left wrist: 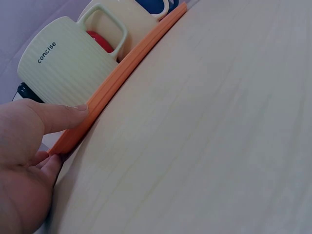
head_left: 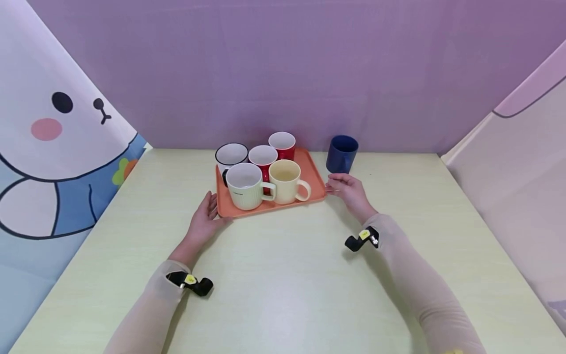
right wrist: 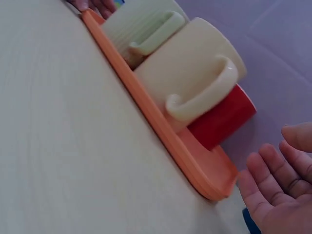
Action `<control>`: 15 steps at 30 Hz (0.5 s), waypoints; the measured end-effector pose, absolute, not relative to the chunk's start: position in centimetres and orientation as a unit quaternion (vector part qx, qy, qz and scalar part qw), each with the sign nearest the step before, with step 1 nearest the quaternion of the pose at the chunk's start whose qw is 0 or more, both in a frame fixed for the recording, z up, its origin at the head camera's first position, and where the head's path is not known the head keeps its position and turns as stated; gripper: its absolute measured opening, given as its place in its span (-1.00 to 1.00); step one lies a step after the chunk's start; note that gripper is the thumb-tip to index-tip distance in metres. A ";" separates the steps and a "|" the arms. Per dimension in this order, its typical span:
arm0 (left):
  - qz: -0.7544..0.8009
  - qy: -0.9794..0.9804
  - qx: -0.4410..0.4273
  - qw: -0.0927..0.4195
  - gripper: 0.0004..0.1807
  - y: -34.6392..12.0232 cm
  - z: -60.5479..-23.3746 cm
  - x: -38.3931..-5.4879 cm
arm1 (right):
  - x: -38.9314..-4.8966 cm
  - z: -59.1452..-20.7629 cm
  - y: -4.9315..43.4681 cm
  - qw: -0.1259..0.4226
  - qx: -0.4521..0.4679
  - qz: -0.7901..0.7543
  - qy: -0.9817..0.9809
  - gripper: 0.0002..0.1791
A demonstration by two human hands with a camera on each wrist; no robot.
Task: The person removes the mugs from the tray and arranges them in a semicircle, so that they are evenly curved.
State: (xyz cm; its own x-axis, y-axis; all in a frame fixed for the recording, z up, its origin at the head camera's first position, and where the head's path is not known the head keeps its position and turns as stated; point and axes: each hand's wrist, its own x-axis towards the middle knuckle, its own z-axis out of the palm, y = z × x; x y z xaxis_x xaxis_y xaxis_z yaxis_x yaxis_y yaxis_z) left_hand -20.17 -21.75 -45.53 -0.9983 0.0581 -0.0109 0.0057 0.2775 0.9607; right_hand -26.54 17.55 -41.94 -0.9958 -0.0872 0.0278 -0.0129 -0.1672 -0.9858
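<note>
An orange tray (head_left: 315, 178) at the back of the table holds several mugs. At its front stand a pale green ribbed mug (head_left: 244, 194), marked "concise", and a cream mug (head_left: 283, 189). Behind them are a white mug with a dark rim (head_left: 224, 165) and two red mugs, one nearer (head_left: 266, 169) and one farther (head_left: 286, 154). My left hand (head_left: 204, 223) grips the tray's front left corner, its thumb along the front edge and fingers at the side. Beside the front right corner, my right hand (right wrist: 285, 187) has its fingers loosely extended and holds nothing.
A navy mug (head_left: 340, 160) stands on the table (head_left: 283, 275) right of the tray, just beyond my right hand. A purple backdrop (head_left: 283, 73) rises right behind the mugs. Printed cloth (head_left: 48, 162) borders the left side.
</note>
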 end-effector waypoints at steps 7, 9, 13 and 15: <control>0.605 0.796 0.020 0.022 0.09 -21.6 -45.3 -20.0 | -26.2 -42.9 16.0 0.043 -0.067 -0.747 0.660 -0.59; 0.606 0.795 0.018 0.023 0.09 -21.6 -45.3 -20.0 | -26.1 -42.9 15.5 0.050 -0.069 -0.743 0.664 -0.59; 0.605 0.795 0.017 0.025 0.10 -21.6 -45.4 -20.1 | -25.8 -43.0 14.7 0.058 -0.075 -0.738 0.668 -0.63; 0.604 0.796 0.016 0.026 0.11 -21.6 -45.4 -20.1 | -25.7 -43.0 14.4 0.058 -0.078 -0.734 0.672 -0.64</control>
State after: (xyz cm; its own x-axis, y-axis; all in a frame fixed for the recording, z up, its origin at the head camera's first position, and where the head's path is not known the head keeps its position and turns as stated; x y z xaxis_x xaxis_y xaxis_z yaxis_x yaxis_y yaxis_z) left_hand -20.14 -21.62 -45.37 -0.9981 0.0575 -0.0217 -0.0054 0.2691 0.9631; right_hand -25.70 14.36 -42.99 -0.9811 -0.1901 0.0372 -0.0205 -0.0890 -0.9958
